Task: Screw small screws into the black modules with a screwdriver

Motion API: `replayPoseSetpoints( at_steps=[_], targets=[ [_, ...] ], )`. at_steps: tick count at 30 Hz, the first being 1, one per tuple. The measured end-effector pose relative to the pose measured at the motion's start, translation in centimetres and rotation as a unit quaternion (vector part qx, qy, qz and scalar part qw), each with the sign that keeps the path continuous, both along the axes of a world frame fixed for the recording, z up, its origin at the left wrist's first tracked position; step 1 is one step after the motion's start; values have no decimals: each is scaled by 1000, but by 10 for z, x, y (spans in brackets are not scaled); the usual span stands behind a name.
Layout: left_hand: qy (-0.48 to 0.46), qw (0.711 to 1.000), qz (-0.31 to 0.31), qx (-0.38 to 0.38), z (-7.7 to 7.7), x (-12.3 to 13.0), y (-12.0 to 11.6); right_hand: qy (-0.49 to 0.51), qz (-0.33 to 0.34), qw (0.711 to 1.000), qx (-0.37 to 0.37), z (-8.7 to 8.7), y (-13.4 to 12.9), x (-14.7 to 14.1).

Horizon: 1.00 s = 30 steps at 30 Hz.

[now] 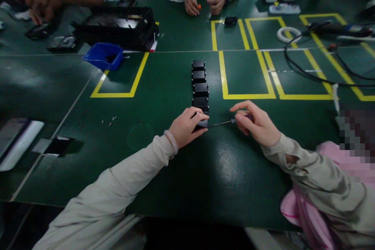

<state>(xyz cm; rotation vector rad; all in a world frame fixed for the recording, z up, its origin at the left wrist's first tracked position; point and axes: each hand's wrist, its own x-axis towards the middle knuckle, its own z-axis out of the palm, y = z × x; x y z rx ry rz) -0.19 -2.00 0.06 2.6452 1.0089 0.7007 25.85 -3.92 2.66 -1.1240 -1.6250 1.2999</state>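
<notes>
My left hand [189, 125] is closed around a small black box-shaped part [202, 124], the nearest of a row on the green table. Beyond it stand several similar black parts [200, 90] in a line, with small shiny screw-like bits along their sides. In my right hand [254, 122] is a screwdriver [222, 123], its thin shaft lying roughly level and pointing left. The tip meets or nearly meets the right side of the held part; exact contact is too small to tell. Fingers cover most of the screwdriver's handle and much of the held part.
Loose screws [110, 121] lie left of my left hand. Farther off are a blue bin [104, 56] and a black tray [117, 27]. Cables [293, 60] and a white tape roll [288, 35] sit at right. A co-worker's hands [191, 4] are across the table.
</notes>
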Motion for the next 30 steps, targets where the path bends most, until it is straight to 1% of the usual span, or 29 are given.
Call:
replayPoseSetpoints(
  at_steps=[4,12,20,25,30],
  targets=[
    [1,1000,0,-8,1,0,0,1,-3,1000,-23,0,0,0],
    [4,1000,1,-9,2,0,0,-8,8,1000,8,2,0,0],
    [1,1000,-2,-5,1,0,0,-8,2,1000,-4,2,0,0],
    [5,1000,-4,-5,1,0,0,-20,10,1000,22,1,-1,1],
    [2,1000,-2,-6,2,0,0,-12,4,1000,2,2,-2,0]
  ],
)
